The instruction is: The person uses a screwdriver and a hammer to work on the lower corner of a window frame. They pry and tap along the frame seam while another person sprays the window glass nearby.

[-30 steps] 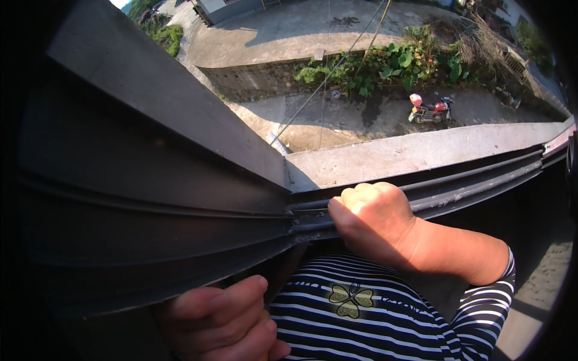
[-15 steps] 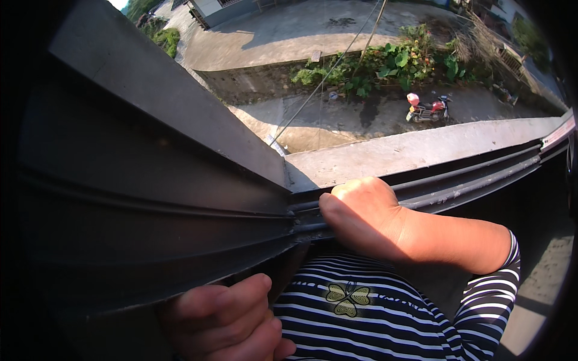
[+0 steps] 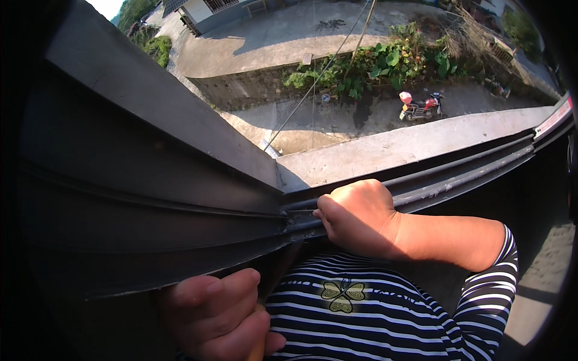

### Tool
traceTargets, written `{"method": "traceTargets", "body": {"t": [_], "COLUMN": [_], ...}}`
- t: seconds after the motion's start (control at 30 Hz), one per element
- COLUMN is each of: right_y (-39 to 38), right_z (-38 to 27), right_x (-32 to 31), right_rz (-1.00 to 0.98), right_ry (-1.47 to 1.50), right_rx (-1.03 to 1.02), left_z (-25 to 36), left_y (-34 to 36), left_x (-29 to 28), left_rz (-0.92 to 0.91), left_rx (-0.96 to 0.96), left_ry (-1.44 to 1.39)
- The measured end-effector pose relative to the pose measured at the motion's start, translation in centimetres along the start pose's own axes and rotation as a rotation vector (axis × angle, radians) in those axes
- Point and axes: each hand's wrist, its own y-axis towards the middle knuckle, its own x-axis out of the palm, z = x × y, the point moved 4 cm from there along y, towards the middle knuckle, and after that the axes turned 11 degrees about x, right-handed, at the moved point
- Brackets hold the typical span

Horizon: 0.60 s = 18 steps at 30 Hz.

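Note:
My right hand [image 3: 358, 216] is closed over the dark metal window track [image 3: 442, 189], close to its left corner. A thin, pale rod [image 3: 303, 210] juts from its fingertips toward that corner; its other end is hidden in the fist. At the lower left, my left hand [image 3: 220, 313] is curled below the edge of the dark window frame [image 3: 150, 222]. An orange-brown stick [image 3: 258, 343], perhaps wooden, shows between its fingers, mostly hidden.
Beyond the track lies a pale concrete sill [image 3: 415, 138], and a grey side wall [image 3: 162, 102] rises at the left. Far below are a red motorcycle [image 3: 421, 107], leafy plants [image 3: 385, 63] and a paved yard [image 3: 271, 36]. A thin cable [image 3: 316, 81] crosses outside.
The view has shifted slightly. The right fist has turned a little, and the thin rod now shows at its fingertips. The orange-brown stick has come into sight in the left hand.

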Motion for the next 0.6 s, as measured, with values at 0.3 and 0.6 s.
{"method": "traceTargets", "body": {"t": [0.3, 0.6], "right_y": [0.6, 0.4], "right_z": [-1.3, -0.7], "right_x": [-1.0, -2.5], "right_rz": [0.273, 0.319], "right_ry": [-0.253, -0.229], "right_rx": [-0.44, -0.665], "left_z": [0.5, -0.6], "left_y": [-0.2, 0.7], "left_x": [-0.4, 0.0], "left_rz": [0.038, 0.119], "left_rx": [-0.017, 0.229], "left_ry": [0.048, -0.019]}}
